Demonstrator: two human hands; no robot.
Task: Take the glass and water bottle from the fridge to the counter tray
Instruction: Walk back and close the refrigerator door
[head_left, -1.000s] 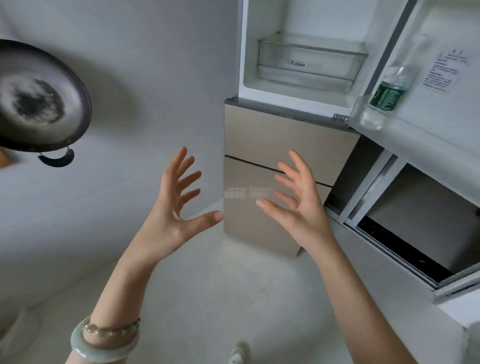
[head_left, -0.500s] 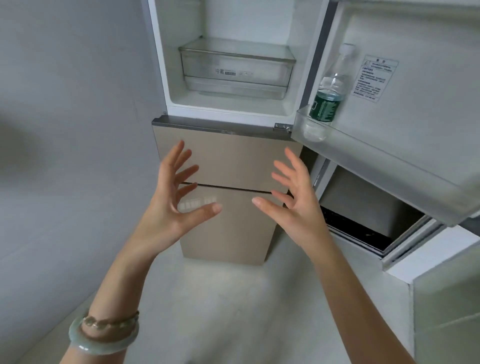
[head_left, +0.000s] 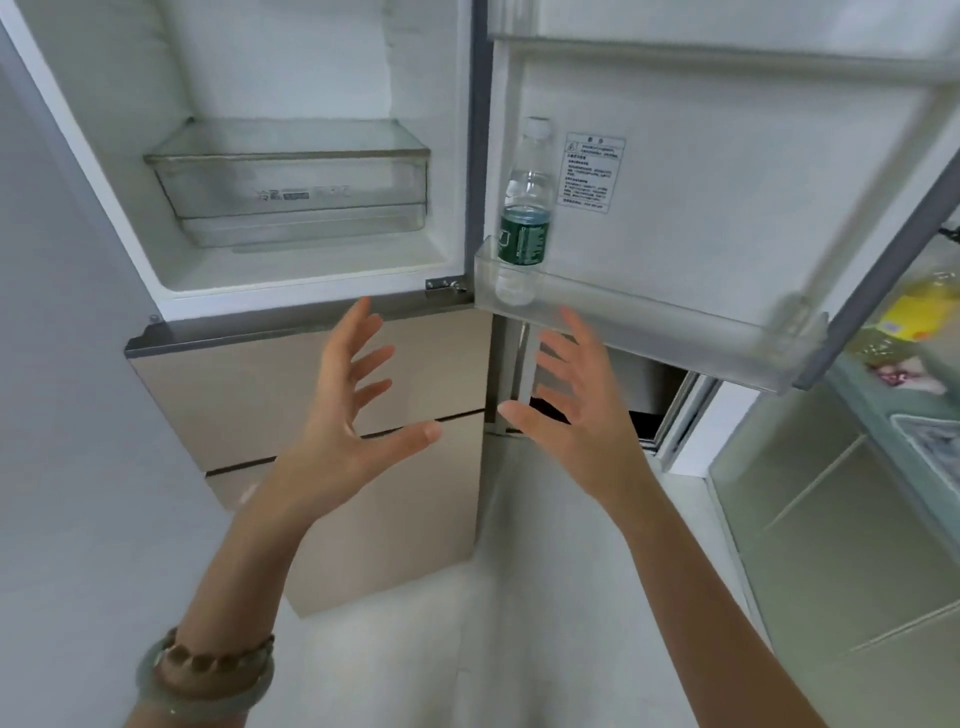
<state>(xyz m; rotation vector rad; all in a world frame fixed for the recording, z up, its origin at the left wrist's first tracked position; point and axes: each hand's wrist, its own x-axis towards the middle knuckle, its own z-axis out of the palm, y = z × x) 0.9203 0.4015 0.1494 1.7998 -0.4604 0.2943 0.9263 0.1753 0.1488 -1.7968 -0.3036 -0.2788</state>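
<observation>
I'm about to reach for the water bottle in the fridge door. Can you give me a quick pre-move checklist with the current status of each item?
1. Fridge door open, door shelf exposed: ok.
2. Water bottle upright in the door shelf, cap on: ok.
3. Right hand holds nothing, fingers spread, just below the shelf: ok.
4. Left hand holds nothing, fingers spread: ok.
5. Glass located: not ok, none visible in the fridge or the door.
6. Tray ready on the counter: cannot tell, the counter is only partly in view.
</observation>
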